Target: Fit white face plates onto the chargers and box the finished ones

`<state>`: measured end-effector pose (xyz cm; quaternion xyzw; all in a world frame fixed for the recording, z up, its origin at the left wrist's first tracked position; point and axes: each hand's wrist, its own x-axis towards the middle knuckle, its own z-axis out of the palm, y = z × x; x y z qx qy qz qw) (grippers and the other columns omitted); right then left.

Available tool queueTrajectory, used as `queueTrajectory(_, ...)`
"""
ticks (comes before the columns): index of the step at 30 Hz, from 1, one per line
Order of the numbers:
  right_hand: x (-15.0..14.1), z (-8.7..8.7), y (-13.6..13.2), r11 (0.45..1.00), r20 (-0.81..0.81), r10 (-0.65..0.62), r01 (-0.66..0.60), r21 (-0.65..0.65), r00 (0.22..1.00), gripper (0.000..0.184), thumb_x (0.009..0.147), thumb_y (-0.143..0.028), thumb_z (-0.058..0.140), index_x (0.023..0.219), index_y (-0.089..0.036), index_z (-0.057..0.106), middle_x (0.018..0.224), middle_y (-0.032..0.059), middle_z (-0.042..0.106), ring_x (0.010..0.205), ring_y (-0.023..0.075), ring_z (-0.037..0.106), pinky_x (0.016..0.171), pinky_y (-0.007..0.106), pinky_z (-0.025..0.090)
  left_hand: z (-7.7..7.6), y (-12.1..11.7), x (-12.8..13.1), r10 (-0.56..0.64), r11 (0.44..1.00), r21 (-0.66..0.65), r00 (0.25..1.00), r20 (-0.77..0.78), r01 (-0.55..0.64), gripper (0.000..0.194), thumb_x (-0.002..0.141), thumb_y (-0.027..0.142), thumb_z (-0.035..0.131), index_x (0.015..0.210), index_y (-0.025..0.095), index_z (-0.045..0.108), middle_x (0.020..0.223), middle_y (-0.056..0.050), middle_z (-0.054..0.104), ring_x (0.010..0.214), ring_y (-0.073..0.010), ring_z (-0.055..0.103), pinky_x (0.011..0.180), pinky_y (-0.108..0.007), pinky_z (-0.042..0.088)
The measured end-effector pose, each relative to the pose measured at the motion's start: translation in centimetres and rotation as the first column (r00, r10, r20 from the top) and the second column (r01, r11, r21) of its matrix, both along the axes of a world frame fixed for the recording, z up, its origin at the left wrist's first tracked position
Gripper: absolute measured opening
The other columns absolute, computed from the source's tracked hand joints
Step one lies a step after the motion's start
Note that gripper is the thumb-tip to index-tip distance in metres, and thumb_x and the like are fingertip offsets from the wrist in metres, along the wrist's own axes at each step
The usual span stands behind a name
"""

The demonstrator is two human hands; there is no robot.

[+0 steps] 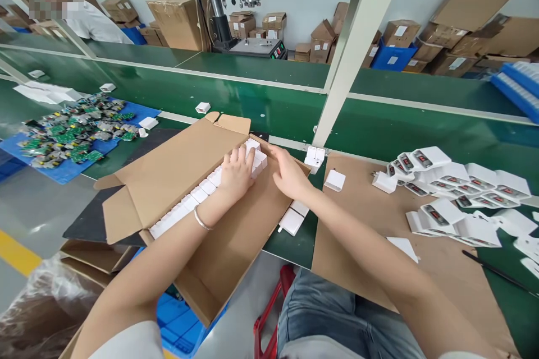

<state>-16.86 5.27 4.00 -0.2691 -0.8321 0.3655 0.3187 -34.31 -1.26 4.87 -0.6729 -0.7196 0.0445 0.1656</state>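
A long cardboard box (229, 252) lies open and slanted over the bench edge, its lid flap (177, 162) folded back to the left. Along its left wall runs a row of white charger housings (189, 202), with a few more at the far end. My left hand (238, 174) lies over the far part of this row, fingers stretched across the tops of the housings. At the box's far right corner, my right hand (290, 174) reaches over the wall, fingers extended and thumb apart, near the end housings. Its fingertips' exact contact is partly hidden.
Circuit boards (76, 129) are heaped on a blue sheet at left. Stacked white chargers (458, 179) stand at right on a brown cardboard sheet (357, 219), near a black thin tool (501, 273). A metal post (349, 56) rises behind the box. A person (96, 25) is at far left.
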Motion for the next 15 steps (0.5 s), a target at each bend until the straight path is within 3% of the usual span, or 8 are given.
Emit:
queueTrajectory(3,4.2,0.5,-3.3,0.993,-0.124,-0.116,0.114,-0.023,0.985,0.056,0.085,-0.003,0.047,0.136,-0.027,0.052,0.132,0.0088,0.058,0.125,0.0231,0.06,0.11,0.045,0.052,-0.9,1.1,0.3,-0.14,0.99,-0.007,0.987,0.076,0.141,0.082,0.089,0.034,0.062,0.159,0.004,0.033,0.165,-0.024,0.035,0.151,-0.0423,0.034,0.12,-0.056,0.028)
queueTrajectory(6,8.5,0.6,-6.1,0.981,-0.175,-0.191,0.191,-0.017,0.966,0.038,0.089,-0.006,0.047,0.119,-0.027,0.06,0.121,0.0074,0.062,0.109,0.0215,0.064,0.096,0.041,0.057,-1.5,2.0,0.3,-0.166,0.983,-0.054,0.977,0.135,0.174,0.069,0.094,0.027,0.048,0.158,0.004,0.037,0.164,-0.023,0.039,0.153,-0.0391,0.033,0.123,-0.056,0.025)
queueTrajectory(11,15.5,0.0,-8.1,0.971,-0.05,-0.236,0.237,0.011,0.97,0.026,0.095,-0.012,0.047,0.108,-0.028,0.063,0.114,0.0083,0.064,0.108,0.0238,0.066,0.092,0.042,0.057,-1.2,2.5,-0.6,-0.186,0.98,-0.053,0.975,0.125,0.194,0.059,0.094,0.024,0.046,0.153,0.017,0.048,0.158,-0.019,0.048,0.147,-0.0402,0.04,0.119,-0.059,0.028)
queueTrajectory(15,21.3,-1.1,-9.0,0.937,0.036,-0.35,0.349,0.03,0.936,0.024,0.097,-0.015,0.048,0.107,-0.029,0.064,0.111,0.0089,0.066,0.106,0.0257,0.068,0.089,0.043,0.058,-0.4,3.9,-1.5,-0.18,0.978,-0.091,0.979,0.1,0.189,0.054,0.09,0.03,0.053,0.143,0.02,0.055,0.149,-0.017,0.056,0.141,-0.041,0.044,0.117,-0.059,0.03)
